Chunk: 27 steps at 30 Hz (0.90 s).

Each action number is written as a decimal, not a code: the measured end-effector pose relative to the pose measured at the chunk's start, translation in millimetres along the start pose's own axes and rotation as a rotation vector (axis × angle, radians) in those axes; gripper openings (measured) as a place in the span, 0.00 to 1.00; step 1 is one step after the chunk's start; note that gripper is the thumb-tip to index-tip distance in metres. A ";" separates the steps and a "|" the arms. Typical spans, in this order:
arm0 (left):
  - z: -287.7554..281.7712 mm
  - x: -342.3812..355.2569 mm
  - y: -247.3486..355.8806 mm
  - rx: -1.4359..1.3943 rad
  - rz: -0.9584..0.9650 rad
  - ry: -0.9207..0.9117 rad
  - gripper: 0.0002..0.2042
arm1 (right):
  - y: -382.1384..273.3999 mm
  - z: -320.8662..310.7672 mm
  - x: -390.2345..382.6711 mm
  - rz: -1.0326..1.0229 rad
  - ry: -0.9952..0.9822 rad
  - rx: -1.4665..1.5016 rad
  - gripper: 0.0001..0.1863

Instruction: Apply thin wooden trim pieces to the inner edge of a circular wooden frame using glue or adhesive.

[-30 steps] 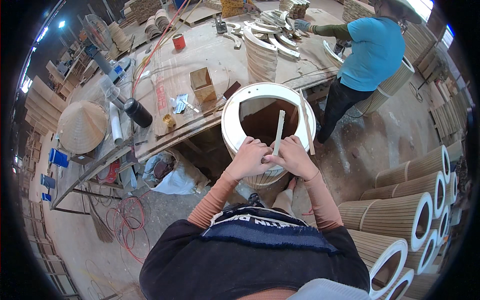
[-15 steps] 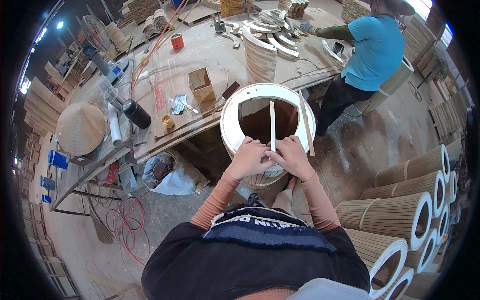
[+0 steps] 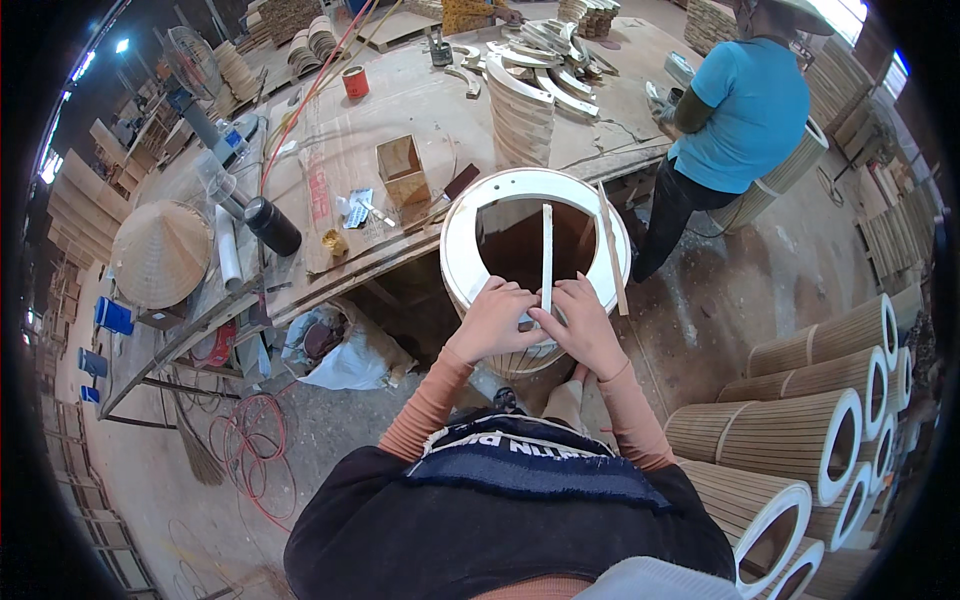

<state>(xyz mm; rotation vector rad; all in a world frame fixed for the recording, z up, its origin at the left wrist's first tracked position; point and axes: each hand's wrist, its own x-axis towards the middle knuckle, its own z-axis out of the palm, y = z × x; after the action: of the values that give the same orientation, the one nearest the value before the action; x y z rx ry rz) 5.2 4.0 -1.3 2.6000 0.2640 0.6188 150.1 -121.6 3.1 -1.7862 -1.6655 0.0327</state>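
In front of me stands a drum of wooden slats (image 3: 528, 360), topped by a white ring (image 3: 465, 235) with a large round opening. A narrow pale wooden strip (image 3: 547, 245) points away from me across that opening. My left hand (image 3: 495, 320) and my right hand (image 3: 578, 322) meet at the strip's near end, over the ring's near rim. Both sets of fingers are curled inward, closed on the strip from either side. The exact thumb contact is partly hidden. Another thin wooden strip (image 3: 613, 250) leans across the ring's right side.
A worktable (image 3: 330, 130) beyond holds curved white pieces (image 3: 565, 85), a square tin (image 3: 402, 172) and a black bottle (image 3: 272, 226). A co-worker in blue (image 3: 745, 120) stands at far right. Finished-looking slatted drums (image 3: 770, 435) lie stacked at right; red hose (image 3: 255, 450) coils at left.
The co-worker's arm has drawn back from the pile of curved pieces, and the body has turned. My hands and the strip have shifted only slightly.
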 end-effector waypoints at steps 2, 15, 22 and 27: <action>-1.0 0.5 0.3 0.002 -0.012 -0.028 0.16 | -6.5 -7.2 0.7 0.052 0.022 0.158 0.14; -8.5 2.3 5.7 0.003 -0.015 -0.124 0.22 | -28.0 -33.2 -8.7 0.190 -0.108 0.400 0.11; -8.0 -2.0 15.3 0.048 0.050 -0.069 0.27 | -25.3 -14.4 -22.3 0.258 -0.063 0.543 0.10; 10.4 -11.3 10.6 0.155 0.123 -0.027 0.33 | -21.5 -3.6 -30.1 0.247 0.021 0.666 0.09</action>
<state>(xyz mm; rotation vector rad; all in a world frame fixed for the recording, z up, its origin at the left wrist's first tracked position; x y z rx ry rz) 0.9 -12.5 -8.9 2.7885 0.1497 0.6269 127.6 -151.2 3.7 -1.4433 -1.2069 0.6034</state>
